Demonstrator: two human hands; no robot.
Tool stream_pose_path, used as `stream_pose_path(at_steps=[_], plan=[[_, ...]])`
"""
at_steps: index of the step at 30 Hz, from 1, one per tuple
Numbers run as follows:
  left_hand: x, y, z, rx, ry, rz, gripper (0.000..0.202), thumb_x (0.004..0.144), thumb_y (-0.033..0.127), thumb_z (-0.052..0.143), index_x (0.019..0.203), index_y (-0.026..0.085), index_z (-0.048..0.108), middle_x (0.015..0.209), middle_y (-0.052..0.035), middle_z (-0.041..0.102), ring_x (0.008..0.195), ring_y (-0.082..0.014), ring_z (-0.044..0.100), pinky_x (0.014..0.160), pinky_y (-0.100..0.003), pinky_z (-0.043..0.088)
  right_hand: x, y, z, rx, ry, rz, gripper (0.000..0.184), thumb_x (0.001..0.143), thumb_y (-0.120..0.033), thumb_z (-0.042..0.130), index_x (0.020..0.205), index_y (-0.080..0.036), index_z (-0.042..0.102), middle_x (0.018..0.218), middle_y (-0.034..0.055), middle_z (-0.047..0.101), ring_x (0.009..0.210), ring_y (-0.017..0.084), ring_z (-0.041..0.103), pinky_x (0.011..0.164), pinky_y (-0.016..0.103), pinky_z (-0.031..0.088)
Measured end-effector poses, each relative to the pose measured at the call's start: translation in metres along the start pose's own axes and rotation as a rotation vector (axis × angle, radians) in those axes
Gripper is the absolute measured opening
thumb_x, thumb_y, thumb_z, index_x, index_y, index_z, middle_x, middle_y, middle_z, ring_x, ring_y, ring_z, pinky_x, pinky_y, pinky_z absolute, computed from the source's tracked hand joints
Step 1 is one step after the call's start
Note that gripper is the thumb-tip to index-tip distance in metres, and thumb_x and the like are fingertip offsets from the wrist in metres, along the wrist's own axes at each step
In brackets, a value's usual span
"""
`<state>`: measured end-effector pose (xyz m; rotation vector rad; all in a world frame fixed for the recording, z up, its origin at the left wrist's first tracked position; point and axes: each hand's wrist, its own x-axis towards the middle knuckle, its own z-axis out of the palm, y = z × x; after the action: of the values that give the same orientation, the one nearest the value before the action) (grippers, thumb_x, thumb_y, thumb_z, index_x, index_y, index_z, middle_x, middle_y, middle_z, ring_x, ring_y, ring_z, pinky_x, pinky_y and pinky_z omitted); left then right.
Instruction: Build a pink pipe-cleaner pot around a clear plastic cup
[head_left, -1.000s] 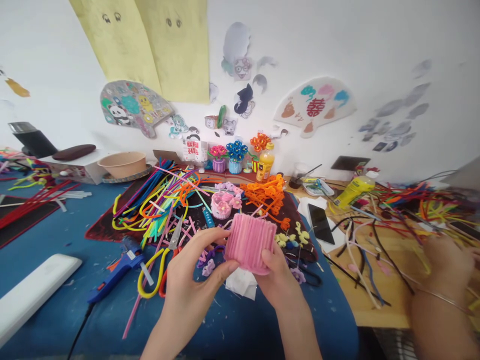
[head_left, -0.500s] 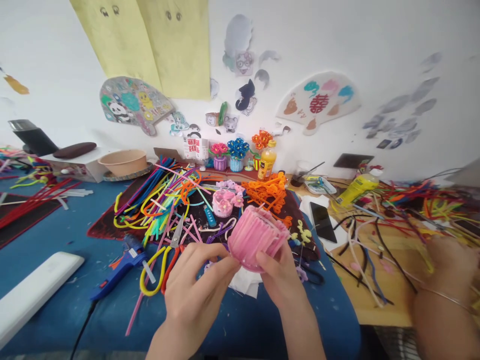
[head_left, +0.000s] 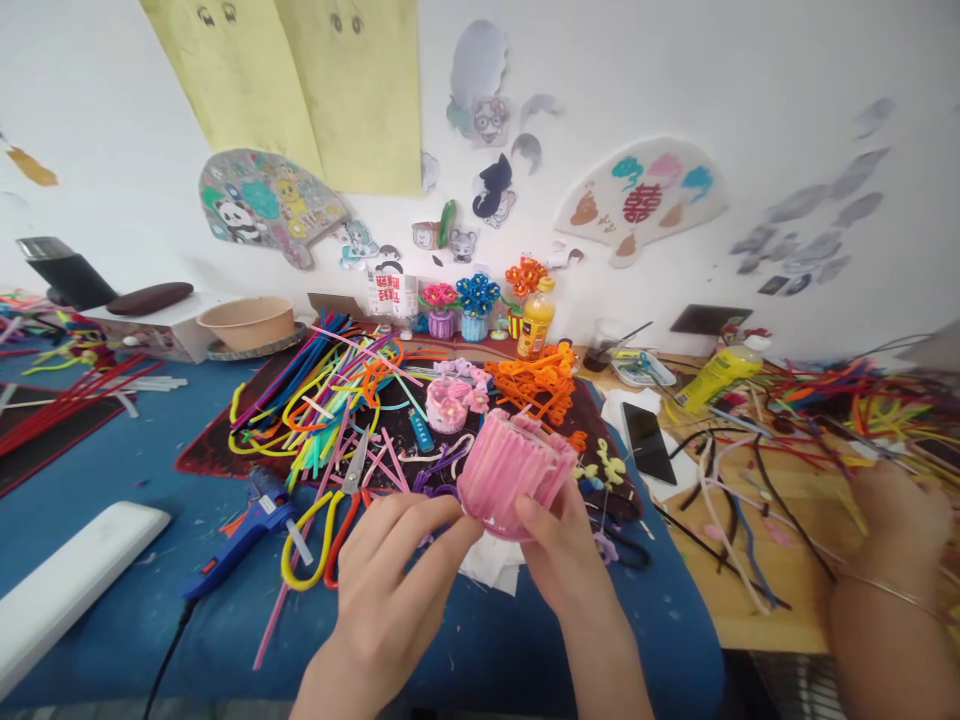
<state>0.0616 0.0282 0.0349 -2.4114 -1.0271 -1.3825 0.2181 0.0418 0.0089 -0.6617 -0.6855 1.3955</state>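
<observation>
Centre of frame: pink pipe-cleaner cup (head_left: 514,475), ribbed wall, tilted with mouth toward upper right, lifted clear of the desk (head_left: 112,470). Right hand (head_left: 566,565) below and right of it; thumb pressed on the front wall near the base, remaining fingers (head_left: 581,495) wrapped behind, so clamped on the cup. Left hand (head_left: 390,590) at lower centre-left; thumb and forefinger drawn together, pinching the cup's lower left rim. Directly beneath the cup, a crumpled white tissue (head_left: 487,565) on the blue desk cover. Above the cup in the frame, a smaller pink cup with flowers (head_left: 447,404) on a dark mat, just beside a heap of orange pipe cleaners (head_left: 536,385). Left of centre: loose bundle of coloured pipe cleaners (head_left: 315,400), scissors (head_left: 352,472) near its lower edge, blue glue gun (head_left: 240,530) further toward lower left with cord off the bottom edge. Right of centre: dark phone (head_left: 645,445) lying flat, yellow bottle (head_left: 716,375) on its side beyond it. Far right edge: another person's hand (head_left: 896,520), bracelet at the wrist, among tangled pipe cleaners, well apart from the cup. Grip of that hand not discernible.
</observation>
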Motion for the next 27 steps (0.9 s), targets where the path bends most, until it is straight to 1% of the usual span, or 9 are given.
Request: stream_pose_path(at_steps=[4,9,14,16,18,21,24,27], plan=[[-0.004,-0.002,0.003,0.010,0.001,0.046,0.027,0.082,-0.003,0.061,0.099,0.017,0.066,0.087,-0.0076,0.074,0.077,-0.0185,0.062,0.070,-0.030,0.048,-0.001,0.000,0.000,-0.011,-0.005,0.012,0.065,0.067,-0.030,0.089,0.126,-0.031,0.063,0.128,0.0072,0.069,0.114,0.029,0.065,0.096,0.044,0.054],[-0.009,-0.003,0.006,0.019,0.002,0.055,0.024,0.084,-0.002,0.061,0.100,0.015,0.065,0.087,-0.0085,0.073,0.080,-0.0186,0.060,0.073,-0.031,0.046,-0.002,-0.001,0.000,-0.029,-0.022,0.023,0.062,0.067,-0.030,0.089,0.123,-0.032,0.063,0.124,0.0057,0.069,0.107,0.028,0.067,0.093,0.044,0.054],[-0.005,-0.001,0.008,0.027,0.057,0.042,0.016,0.090,0.001,0.058,0.094,0.015,0.063,0.083,-0.0066,0.072,0.074,-0.0173,0.059,0.068,-0.030,0.045,-0.001,-0.001,-0.002,-0.066,-0.051,0.004,0.066,0.066,-0.029,0.089,0.125,-0.033,0.060,0.122,0.0042,0.068,0.108,0.026,0.066,0.093,0.040,0.054],[-0.002,0.001,0.007,0.015,0.040,0.017,0.014,0.090,0.002,0.058,0.093,0.016,0.063,0.083,-0.0062,0.071,0.073,-0.0170,0.059,0.067,-0.031,0.045,0.000,0.000,-0.004,-0.083,-0.062,-0.010,0.064,0.068,-0.028,0.088,0.124,-0.033,0.059,0.119,0.0034,0.069,0.106,0.024,0.066,0.090,0.037,0.054],[0.001,0.003,0.006,-0.009,-0.006,-0.024,0.015,0.090,0.003,0.059,0.094,0.017,0.062,0.084,-0.0051,0.071,0.072,-0.0166,0.059,0.067,-0.031,0.044,0.000,0.000,-0.006,-0.107,-0.060,-0.027,0.062,0.068,-0.027,0.088,0.123,-0.033,0.059,0.113,0.0022,0.070,0.102,0.023,0.067,0.088,0.035,0.055],[0.003,0.005,0.004,-0.090,-0.038,-0.109,0.017,0.088,0.002,0.061,0.094,0.018,0.061,0.085,-0.0035,0.068,0.074,-0.0155,0.059,0.069,-0.030,0.045,0.000,0.001,-0.008,-0.131,-0.053,-0.030,0.061,0.067,-0.025,0.088,0.119,-0.033,0.058,0.104,0.0004,0.071,0.098,0.022,0.068,0.089,0.035,0.054],[0.004,0.007,0.002,-0.184,-0.056,-0.175,0.018,0.087,0.001,0.061,0.091,0.018,0.060,0.085,-0.0024,0.066,0.076,-0.0144,0.059,0.069,-0.028,0.046,0.000,0.001,-0.008,-0.106,-0.072,-0.003,0.058,0.067,-0.025,0.088,0.116,-0.033,0.058,0.105,0.0000,0.071,0.100,0.023,0.068,0.091,0.036,0.053],[0.005,0.008,0.002,-0.217,-0.080,-0.212,0.018,0.087,0.000,0.060,0.089,0.018,0.060,0.083,-0.0016,0.066,0.076,-0.0141,0.058,0.069,-0.028,0.045,-0.002,0.002,-0.006,-0.065,-0.090,0.038,0.056,0.070,-0.025,0.086,0.117,-0.034,0.057,0.106,-0.0009,0.071,0.098,0.021,0.068,0.088,0.035,0.054]])
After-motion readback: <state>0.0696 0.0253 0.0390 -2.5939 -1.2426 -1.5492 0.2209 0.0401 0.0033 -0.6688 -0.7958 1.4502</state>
